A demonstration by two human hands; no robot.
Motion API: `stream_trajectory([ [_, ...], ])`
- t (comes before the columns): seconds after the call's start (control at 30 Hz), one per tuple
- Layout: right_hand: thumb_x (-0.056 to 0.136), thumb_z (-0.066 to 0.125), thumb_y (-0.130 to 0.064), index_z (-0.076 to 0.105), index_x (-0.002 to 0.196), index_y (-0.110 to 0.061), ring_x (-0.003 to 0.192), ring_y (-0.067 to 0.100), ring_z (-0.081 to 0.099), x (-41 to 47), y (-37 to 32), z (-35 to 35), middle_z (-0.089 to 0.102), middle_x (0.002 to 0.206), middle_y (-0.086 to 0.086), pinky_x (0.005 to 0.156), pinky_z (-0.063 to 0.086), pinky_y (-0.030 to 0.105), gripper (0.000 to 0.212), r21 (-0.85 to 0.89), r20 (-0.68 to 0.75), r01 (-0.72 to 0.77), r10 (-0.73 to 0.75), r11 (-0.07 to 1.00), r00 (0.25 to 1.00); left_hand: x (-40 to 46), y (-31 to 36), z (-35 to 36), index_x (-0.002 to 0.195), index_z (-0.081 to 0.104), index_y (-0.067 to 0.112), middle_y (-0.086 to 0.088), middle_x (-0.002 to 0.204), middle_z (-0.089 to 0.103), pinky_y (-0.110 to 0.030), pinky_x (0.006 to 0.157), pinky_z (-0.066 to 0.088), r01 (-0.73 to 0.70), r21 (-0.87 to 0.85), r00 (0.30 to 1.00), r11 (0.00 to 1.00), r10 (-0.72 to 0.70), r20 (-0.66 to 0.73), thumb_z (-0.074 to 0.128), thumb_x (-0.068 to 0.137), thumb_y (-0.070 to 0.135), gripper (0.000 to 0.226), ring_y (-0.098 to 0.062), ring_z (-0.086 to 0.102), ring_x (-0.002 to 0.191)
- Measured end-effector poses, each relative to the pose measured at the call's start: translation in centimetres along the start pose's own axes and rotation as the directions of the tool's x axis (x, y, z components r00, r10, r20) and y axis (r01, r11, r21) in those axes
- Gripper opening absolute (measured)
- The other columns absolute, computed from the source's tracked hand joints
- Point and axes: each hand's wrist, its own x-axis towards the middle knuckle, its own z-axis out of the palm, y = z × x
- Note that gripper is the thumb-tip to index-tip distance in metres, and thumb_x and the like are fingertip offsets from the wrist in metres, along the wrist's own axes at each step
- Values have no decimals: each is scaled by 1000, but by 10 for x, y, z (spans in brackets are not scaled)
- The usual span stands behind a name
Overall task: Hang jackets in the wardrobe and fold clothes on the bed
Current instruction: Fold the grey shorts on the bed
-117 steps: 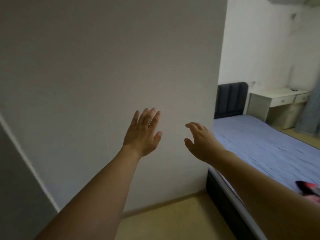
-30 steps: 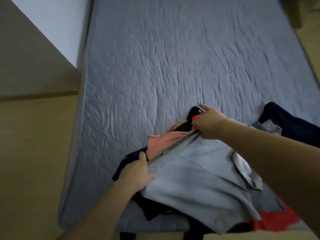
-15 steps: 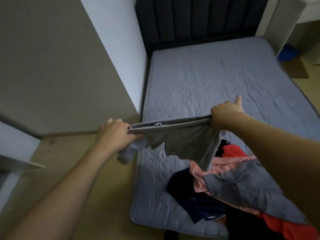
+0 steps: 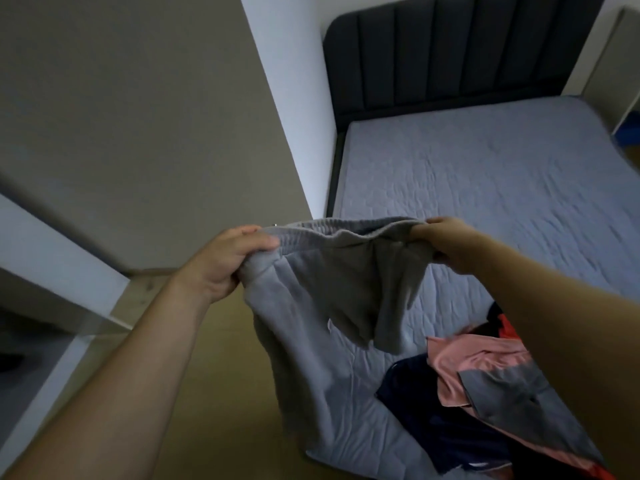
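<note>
Both my hands hold up a pair of grey sweatpants (image 4: 332, 282) by the elastic waistband, above the near left corner of the bed (image 4: 485, 174). My left hand (image 4: 225, 261) grips the left end of the waistband. At the right end, my right hand (image 4: 446, 242) pinches the band. The legs hang down, slack and crumpled. A pile of clothes (image 4: 485, 386) lies on the bed's near right corner: a pink garment, a dark navy one, a grey one and a bit of red.
The bed has a grey-blue quilted cover and a dark padded headboard (image 4: 450, 50). A beige wardrobe side (image 4: 138, 116) and a white wall edge stand at the left. Wooden floor (image 4: 221, 393) runs beside the bed. A white furniture piece (image 4: 609, 57) stands at the far right.
The sweatpants have come up higher and closer to me, with more of the legs unfurled and hanging. The view has tilted up a little toward the headboard.
</note>
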Motion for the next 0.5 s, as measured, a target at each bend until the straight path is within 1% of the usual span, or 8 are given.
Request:
stream_trajectory([
  [0.03,84,71,-18,66,92,-9,76,20,65,-1,2,3,68,91,12,65,58,30,13,137,47,-13,7,990,999,-5,-1,-5,108,62,2,-20,105,61,-30,78,53,10,-190,991,982,16,132,67,70,9,39,-28,59,91],
  [0.1,84,73,-25,66,99,-8,79,20,67,1,6,12,70,95,10,66,57,31,24,285,68,-24,5,958,998,-15,2,-4,133,50,8,-16,134,51,-38,104,42,61,-483,904,874,157,397,68,68,13,67,-28,52,119],
  [0.13,83,74,-29,66,98,-8,79,21,67,2,8,18,70,93,10,66,56,32,27,265,43,-14,3,964,999,-18,6,3,136,44,9,-13,144,44,-43,113,32,67,-549,833,833,256,491,67,72,14,68,-27,43,131],
  [0.2,81,75,-35,64,91,-10,73,21,65,5,12,32,68,83,8,59,53,30,29,105,-42,28,-23,994,999,-20,13,24,123,52,4,-12,142,49,-48,118,22,-6,-570,741,822,386,549,53,82,14,42,-28,39,137],
  [0.27,84,72,-36,59,86,-13,70,20,61,7,12,45,65,80,8,58,51,30,26,49,-95,75,-70,996,993,-17,20,42,85,66,8,-8,100,66,-46,114,31,-168,-484,749,859,431,503,40,85,11,26,-27,56,110],
  [0.33,90,65,-33,51,93,-19,74,18,56,6,6,52,59,88,7,61,47,30,21,93,-102,99,-89,991,991,-15,26,45,60,57,11,-5,69,55,-38,96,46,-327,-281,828,903,416,377,43,84,12,28,-21,53,76],
  [0.4,93,57,-24,43,99,-25,75,17,50,-1,-5,54,50,91,6,59,42,29,16,139,-54,115,-108,984,993,-10,25,38,60,52,1,-6,62,47,-24,66,46,-412,-63,876,909,414,246,50,82,21,30,-16,45,61],
  [0.5,93,46,-7,42,98,-33,72,22,46,-24,-20,54,47,90,11,55,39,31,26,184,138,214,-241,959,961,-9,15,21,73,56,-5,-9,63,50,-18,52,41,-383,31,915,923,374,151,54,75,28,34,-14,47,57],
])
